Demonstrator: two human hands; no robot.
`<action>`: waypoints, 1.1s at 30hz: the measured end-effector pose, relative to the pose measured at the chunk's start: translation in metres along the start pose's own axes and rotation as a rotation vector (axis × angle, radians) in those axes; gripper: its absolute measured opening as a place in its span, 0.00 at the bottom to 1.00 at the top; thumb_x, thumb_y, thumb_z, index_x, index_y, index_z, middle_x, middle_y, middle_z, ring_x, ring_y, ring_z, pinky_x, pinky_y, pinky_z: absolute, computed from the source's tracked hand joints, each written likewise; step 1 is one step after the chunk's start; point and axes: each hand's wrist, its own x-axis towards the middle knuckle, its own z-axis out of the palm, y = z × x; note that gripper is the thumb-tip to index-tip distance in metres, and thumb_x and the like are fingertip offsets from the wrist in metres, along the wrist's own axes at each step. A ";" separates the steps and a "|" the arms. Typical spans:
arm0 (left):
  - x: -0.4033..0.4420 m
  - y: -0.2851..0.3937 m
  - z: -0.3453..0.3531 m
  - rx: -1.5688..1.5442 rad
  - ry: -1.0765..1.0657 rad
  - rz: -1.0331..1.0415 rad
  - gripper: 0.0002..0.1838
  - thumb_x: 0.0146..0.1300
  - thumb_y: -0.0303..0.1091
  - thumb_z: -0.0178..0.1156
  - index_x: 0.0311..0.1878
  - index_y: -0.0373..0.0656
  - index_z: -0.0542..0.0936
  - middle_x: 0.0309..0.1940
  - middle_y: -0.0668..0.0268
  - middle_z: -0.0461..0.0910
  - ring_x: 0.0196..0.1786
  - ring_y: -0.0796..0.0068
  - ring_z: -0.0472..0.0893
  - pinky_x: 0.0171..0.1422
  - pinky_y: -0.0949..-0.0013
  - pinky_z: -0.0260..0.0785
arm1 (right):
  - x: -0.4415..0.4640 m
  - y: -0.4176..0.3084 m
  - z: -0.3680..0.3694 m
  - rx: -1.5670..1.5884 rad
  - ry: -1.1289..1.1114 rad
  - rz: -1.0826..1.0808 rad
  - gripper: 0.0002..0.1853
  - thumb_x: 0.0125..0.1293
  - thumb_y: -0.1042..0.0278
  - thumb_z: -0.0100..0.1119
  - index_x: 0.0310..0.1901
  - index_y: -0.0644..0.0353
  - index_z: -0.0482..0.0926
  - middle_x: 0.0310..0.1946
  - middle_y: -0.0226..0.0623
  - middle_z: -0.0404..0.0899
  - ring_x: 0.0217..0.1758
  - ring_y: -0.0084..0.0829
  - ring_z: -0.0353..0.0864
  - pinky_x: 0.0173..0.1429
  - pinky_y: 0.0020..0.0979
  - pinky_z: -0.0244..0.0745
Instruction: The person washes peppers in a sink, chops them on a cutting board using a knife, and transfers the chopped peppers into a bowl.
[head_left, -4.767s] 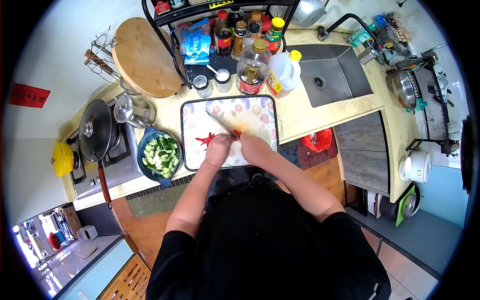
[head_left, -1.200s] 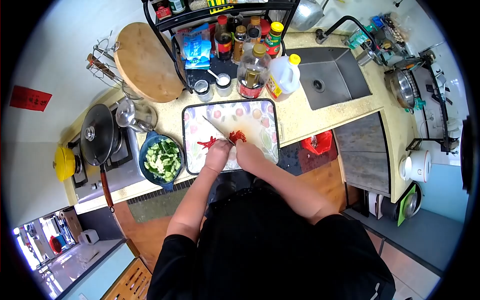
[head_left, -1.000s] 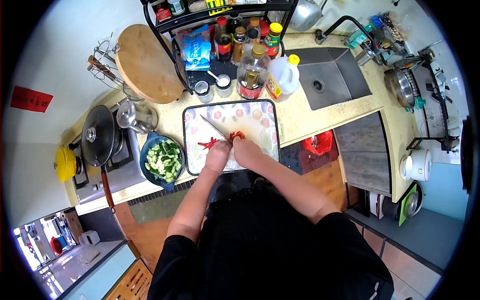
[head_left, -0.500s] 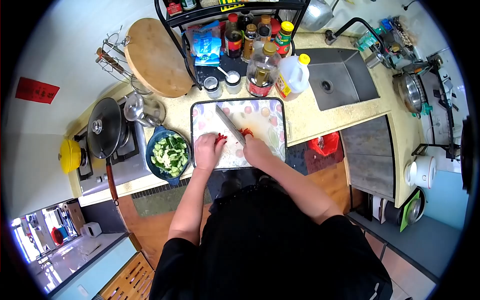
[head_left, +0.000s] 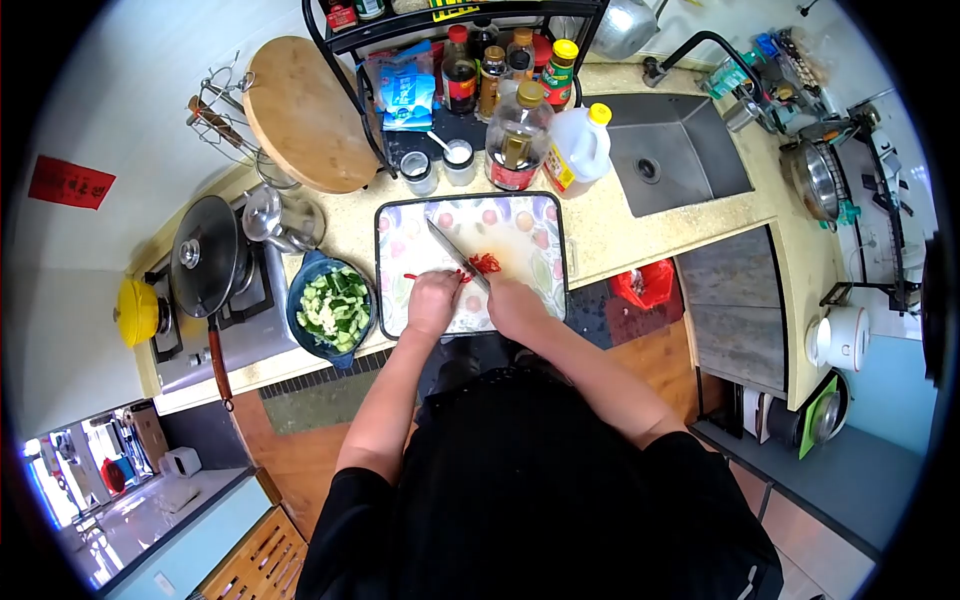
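Note:
My right hand is wrapped round the handle of a kitchen knife, its blade slanting up and left across the cutting board. Beside the blade, my left hand has its fingers closed on a red chili pepper; one thin end sticks out to the left and a bit shows near the knife. Just right of the blade lies a small heap of chopped red chili. Left of the board, a blue bowl holds cut cucumber with pale chopped bits on top.
Behind the board stand two small jars, a large bottle and a white jug. The sink is at the back right. A lidded pan sits on the stove to the left, its handle pointing towards me.
My left hand has moved right and closer to the knife, and the chili end now shows left of it. The blade has shifted slightly, uncovering more of the chopped heap.

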 end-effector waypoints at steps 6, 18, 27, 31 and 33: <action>-0.004 -0.008 0.010 -0.035 -0.023 -0.003 0.04 0.58 0.28 0.67 0.34 0.39 0.88 0.33 0.58 0.86 0.38 0.56 0.85 0.48 0.57 0.78 | 0.003 -0.015 -0.016 -0.081 -0.078 -0.045 0.09 0.70 0.70 0.55 0.43 0.68 0.76 0.37 0.58 0.85 0.43 0.58 0.87 0.49 0.54 0.80; -0.005 -0.010 0.009 -0.041 -0.057 -0.003 0.05 0.54 0.24 0.65 0.32 0.42 0.88 0.31 0.60 0.85 0.36 0.57 0.85 0.43 0.58 0.80 | 0.019 -0.008 0.003 -0.111 -0.108 -0.038 0.08 0.69 0.72 0.51 0.44 0.68 0.75 0.39 0.59 0.85 0.44 0.57 0.87 0.49 0.54 0.80; 0.004 -0.012 0.005 -0.055 -0.171 -0.022 0.04 0.57 0.27 0.65 0.32 0.43 0.89 0.31 0.61 0.85 0.36 0.58 0.85 0.43 0.58 0.80 | 0.017 -0.016 0.001 -0.100 -0.095 -0.097 0.11 0.69 0.68 0.56 0.44 0.69 0.75 0.38 0.60 0.85 0.44 0.57 0.87 0.49 0.53 0.81; 0.005 -0.014 0.004 -0.026 -0.191 -0.024 0.04 0.58 0.29 0.66 0.32 0.45 0.89 0.31 0.61 0.85 0.36 0.59 0.85 0.42 0.58 0.80 | 0.015 -0.015 0.013 -0.125 -0.030 -0.104 0.07 0.68 0.75 0.52 0.42 0.68 0.77 0.36 0.58 0.85 0.41 0.54 0.88 0.47 0.51 0.83; 0.005 -0.014 0.005 -0.044 -0.181 -0.027 0.04 0.59 0.30 0.66 0.33 0.45 0.89 0.31 0.61 0.85 0.35 0.59 0.85 0.42 0.58 0.80 | 0.019 -0.016 0.011 -0.137 -0.071 -0.066 0.07 0.68 0.75 0.51 0.42 0.68 0.77 0.36 0.58 0.85 0.42 0.54 0.88 0.47 0.51 0.83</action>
